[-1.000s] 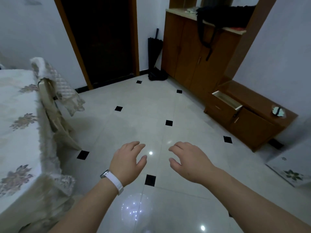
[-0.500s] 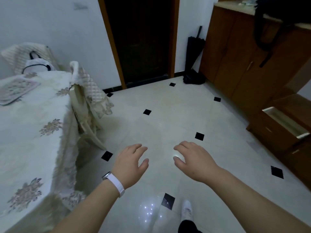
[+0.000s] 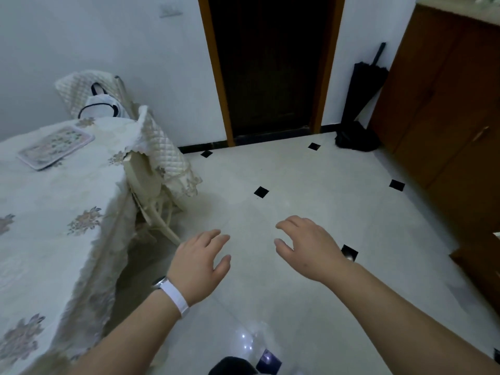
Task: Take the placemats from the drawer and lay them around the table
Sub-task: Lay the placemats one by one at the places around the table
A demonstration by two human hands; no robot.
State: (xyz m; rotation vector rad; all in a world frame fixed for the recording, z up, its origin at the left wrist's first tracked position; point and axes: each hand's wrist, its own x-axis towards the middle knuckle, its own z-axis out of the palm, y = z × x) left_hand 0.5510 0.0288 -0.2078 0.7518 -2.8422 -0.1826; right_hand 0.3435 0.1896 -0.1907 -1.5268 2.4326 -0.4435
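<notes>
A floral placemat (image 3: 55,146) lies flat on the far part of the table (image 3: 54,212), which wears a cream flowered cloth. My left hand (image 3: 198,262), with a white watch band at the wrist, hovers over the floor just right of the table's corner, fingers apart and empty. My right hand (image 3: 309,249) hangs beside it, palm down, also empty. The drawer is out of view except for a sliver of the low wooden unit (image 3: 479,266) at the right edge.
A chair with a quilted cover (image 3: 159,158) is tucked at the table's side, and another covered chair (image 3: 89,96) holds a white bag. A dark doorway (image 3: 273,66) is ahead, a black umbrella (image 3: 362,85) leans by the tall wooden cabinet (image 3: 443,85).
The view has swung left: the table and its placemat have come into sight, and the open drawer has slid out at the right. Both hands stay empty in front.
</notes>
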